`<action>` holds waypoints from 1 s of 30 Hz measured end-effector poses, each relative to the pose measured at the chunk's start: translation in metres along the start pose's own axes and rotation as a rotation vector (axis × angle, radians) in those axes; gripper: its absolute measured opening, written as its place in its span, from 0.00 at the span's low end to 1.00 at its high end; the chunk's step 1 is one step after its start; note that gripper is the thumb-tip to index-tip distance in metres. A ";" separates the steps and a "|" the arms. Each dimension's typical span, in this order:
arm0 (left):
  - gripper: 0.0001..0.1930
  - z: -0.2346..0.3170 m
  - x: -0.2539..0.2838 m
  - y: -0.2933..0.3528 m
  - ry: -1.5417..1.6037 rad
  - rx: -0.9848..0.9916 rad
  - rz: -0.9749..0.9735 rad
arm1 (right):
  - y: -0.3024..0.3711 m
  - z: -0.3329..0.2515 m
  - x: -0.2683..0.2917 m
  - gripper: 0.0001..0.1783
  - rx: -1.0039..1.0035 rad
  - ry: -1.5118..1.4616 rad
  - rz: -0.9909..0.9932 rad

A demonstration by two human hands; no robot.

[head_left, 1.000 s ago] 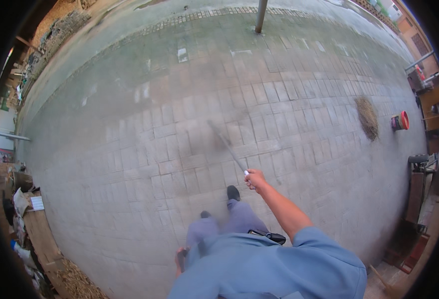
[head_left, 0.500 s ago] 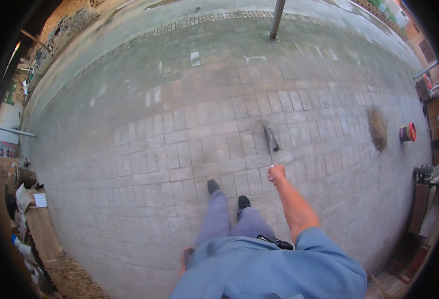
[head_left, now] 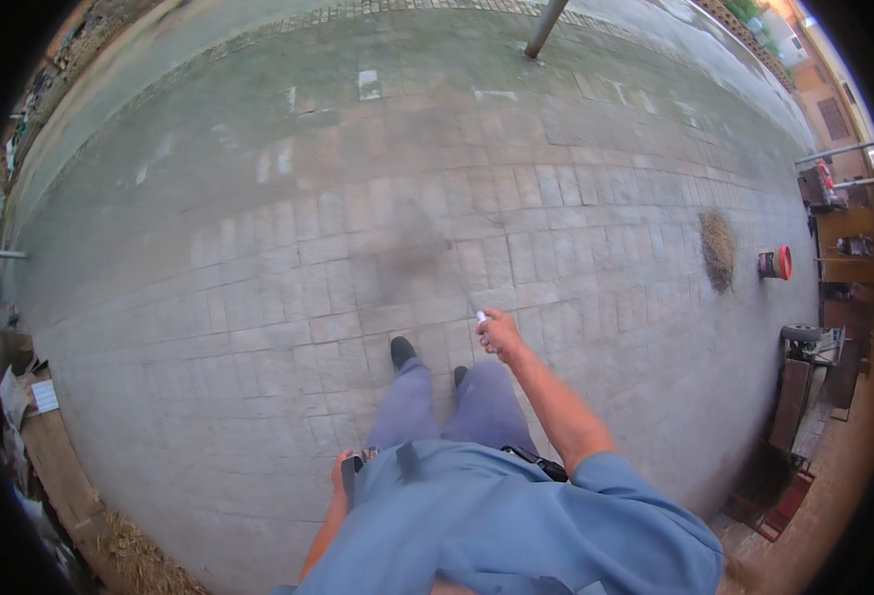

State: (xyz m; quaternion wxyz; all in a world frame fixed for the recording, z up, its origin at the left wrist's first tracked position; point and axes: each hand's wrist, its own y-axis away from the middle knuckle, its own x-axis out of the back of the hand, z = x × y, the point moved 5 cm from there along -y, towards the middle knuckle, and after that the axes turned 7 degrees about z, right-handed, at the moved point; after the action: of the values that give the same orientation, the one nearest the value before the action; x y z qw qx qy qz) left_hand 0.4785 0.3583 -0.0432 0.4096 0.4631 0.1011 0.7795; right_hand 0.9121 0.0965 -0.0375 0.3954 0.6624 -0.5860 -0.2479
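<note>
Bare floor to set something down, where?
Free: brick paving between the left shoe and the tan board at left; also between the right forearm and the wheeled cart. Crowded: right side, with cart, bucket and straw-coloured pile. Ahead of the white handle in the right hand: too blurred to tell.

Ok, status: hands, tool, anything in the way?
Right hand gripping tool handle, far end blurred. Left hand low, grip unclear. Brown pile and bucket off right.

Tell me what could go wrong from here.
Your right hand grips a handle whose far end is blurred, so a low swing back might clip your left shoe. Working farther right could scatter the loose pile or bump the bucket beside it.
</note>
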 end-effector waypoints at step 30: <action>0.20 0.034 -0.003 0.009 0.008 0.198 -0.001 | -0.091 -0.038 -0.027 0.28 0.000 0.074 0.108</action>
State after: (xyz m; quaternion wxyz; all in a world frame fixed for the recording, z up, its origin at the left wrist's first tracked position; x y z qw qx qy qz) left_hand 0.5013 0.3431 -0.0218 0.3620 0.4982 0.1794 0.7672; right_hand 0.9892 0.1319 -0.0938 0.4296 0.6386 -0.6059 -0.2014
